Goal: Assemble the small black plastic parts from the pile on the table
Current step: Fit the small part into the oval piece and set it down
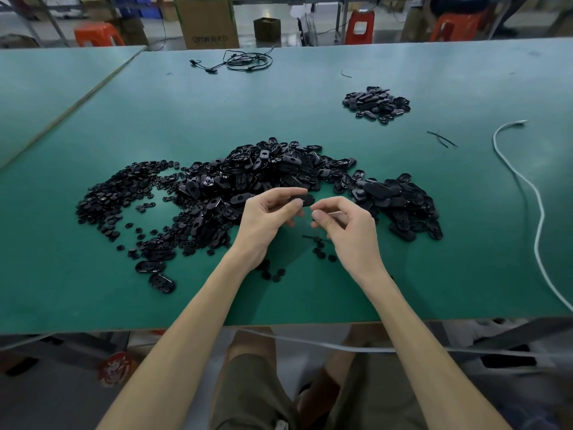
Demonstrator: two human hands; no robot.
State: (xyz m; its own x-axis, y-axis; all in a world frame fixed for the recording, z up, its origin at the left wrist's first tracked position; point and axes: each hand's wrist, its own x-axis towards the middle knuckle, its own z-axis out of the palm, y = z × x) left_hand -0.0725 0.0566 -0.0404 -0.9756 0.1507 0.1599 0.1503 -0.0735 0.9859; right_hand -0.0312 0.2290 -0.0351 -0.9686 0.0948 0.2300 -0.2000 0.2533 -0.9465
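Mid-assy: L hand (266,220) pinches 1 black oval plastic shell (304,200); R hand (348,226) curled, contents unclear; next prob. needs aligned press-fit.

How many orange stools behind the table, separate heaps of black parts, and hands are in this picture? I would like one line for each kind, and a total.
Orange stools: 3
Heaps of black parts: 2
Hands: 2, the left hand, holding an oval part, and the right hand
Total: 7
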